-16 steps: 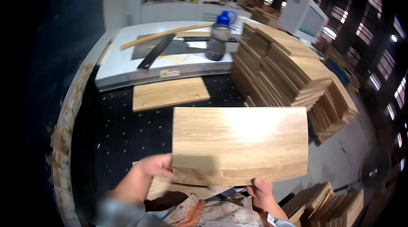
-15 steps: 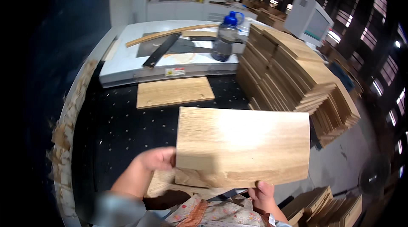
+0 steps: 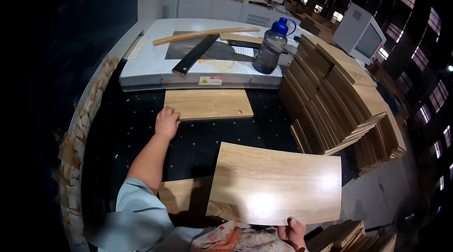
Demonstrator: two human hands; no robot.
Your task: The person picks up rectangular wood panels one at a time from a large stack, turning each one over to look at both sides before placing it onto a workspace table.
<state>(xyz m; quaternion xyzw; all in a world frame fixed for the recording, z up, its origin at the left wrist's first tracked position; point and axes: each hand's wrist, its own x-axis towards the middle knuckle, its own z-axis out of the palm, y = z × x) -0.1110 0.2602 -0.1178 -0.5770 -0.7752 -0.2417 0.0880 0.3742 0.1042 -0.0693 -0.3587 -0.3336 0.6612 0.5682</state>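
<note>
My right hand [image 3: 293,234] is closed on the near edge of a large wood-grain board [image 3: 278,183], thumb on top and fingers hidden beneath. The board is tilted, and light glares off its face. My left hand [image 3: 167,122] reaches forward to a smaller wooden board [image 3: 207,104] that lies flat against the white machine ledge. Its fingers curl over that board's near left corner. A round hole shows near the small board's right end. Another wood-grain board [image 3: 181,195] lies close to me, partly covered by the held one and by shadow.
A tall stack of boards [image 3: 330,96] stands at the right. On the white ledge [image 3: 141,70] are a blue-capped water bottle [image 3: 270,51], a dark bar [image 3: 196,55] and wooden strips [image 3: 203,35]. The black table [image 3: 137,138] has small studs. More boards [image 3: 342,238] sit at lower right.
My left hand has left the large board's left edge and reached forward to the small board's corner. The large board has tipped lower, held by my right hand alone. The view has shifted slightly.
</note>
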